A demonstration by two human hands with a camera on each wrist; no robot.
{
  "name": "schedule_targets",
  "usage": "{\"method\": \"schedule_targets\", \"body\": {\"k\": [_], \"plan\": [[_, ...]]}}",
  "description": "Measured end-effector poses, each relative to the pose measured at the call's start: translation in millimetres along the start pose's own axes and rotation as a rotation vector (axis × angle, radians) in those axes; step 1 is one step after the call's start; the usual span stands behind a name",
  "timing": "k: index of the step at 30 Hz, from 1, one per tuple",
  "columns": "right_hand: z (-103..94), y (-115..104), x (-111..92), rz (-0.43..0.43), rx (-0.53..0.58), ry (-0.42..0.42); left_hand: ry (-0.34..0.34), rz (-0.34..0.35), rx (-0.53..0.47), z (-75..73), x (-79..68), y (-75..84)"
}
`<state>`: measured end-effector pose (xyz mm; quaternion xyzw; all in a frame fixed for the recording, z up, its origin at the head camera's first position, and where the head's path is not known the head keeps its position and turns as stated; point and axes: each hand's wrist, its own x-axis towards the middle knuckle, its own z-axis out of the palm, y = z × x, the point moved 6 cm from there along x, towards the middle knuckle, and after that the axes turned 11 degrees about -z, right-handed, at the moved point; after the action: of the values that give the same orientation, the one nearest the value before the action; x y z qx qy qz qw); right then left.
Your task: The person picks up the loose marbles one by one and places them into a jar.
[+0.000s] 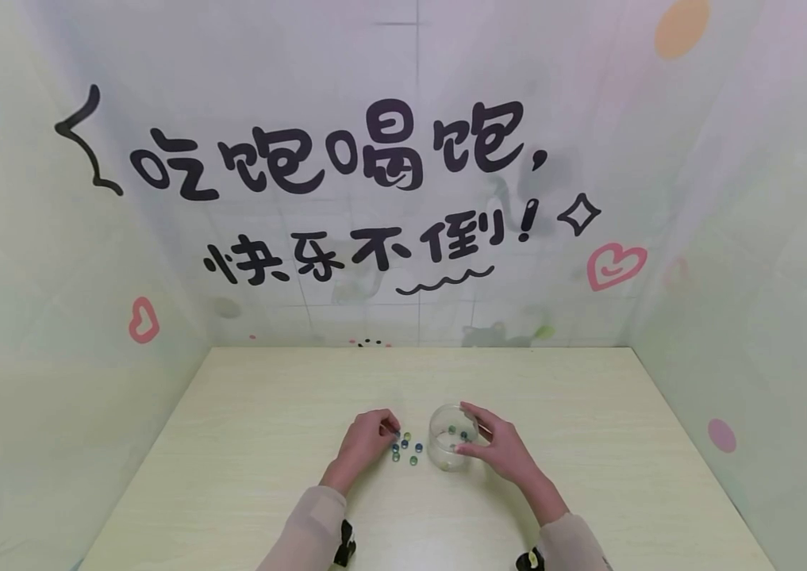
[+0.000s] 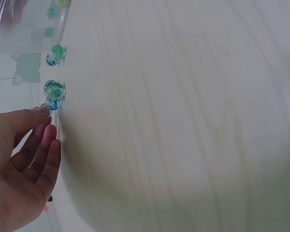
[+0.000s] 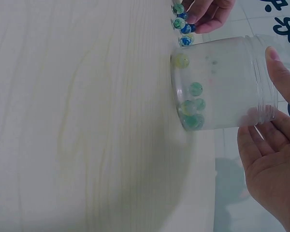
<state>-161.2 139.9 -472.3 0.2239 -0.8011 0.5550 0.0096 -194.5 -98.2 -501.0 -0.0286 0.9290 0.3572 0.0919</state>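
My left hand (image 1: 367, 440) reaches down to a small group of glass marbles (image 1: 413, 460) on the table, and its thumb and index fingertip pinch a blue marble (image 1: 397, 434) at the group's left edge. The other fingers curl loosely below, as the left wrist view shows. My right hand (image 1: 499, 448) grips a clear plastic jar (image 3: 227, 82) near its threaded rim, thumb on one side and fingers on the other. The jar stands upright on the table, right of the loose marbles. Several green and yellowish marbles (image 3: 195, 89) lie at its bottom.
The pale wood-grain table (image 1: 289, 388) ends at a printed back curtain (image 1: 346, 317) with black lettering. Similar curtains (image 1: 753, 357) close off both sides. The loose marbles lie between the left hand and the jar.
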Motion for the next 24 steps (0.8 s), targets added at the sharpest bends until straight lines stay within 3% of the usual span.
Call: {"method": "schedule_targets", "body": {"k": [24], "plan": [[0.6,-1.7,-0.7,0.009,0.008,-0.011,0.009,0.022,-0.026,-5.3,-1.5,2.2]]}}
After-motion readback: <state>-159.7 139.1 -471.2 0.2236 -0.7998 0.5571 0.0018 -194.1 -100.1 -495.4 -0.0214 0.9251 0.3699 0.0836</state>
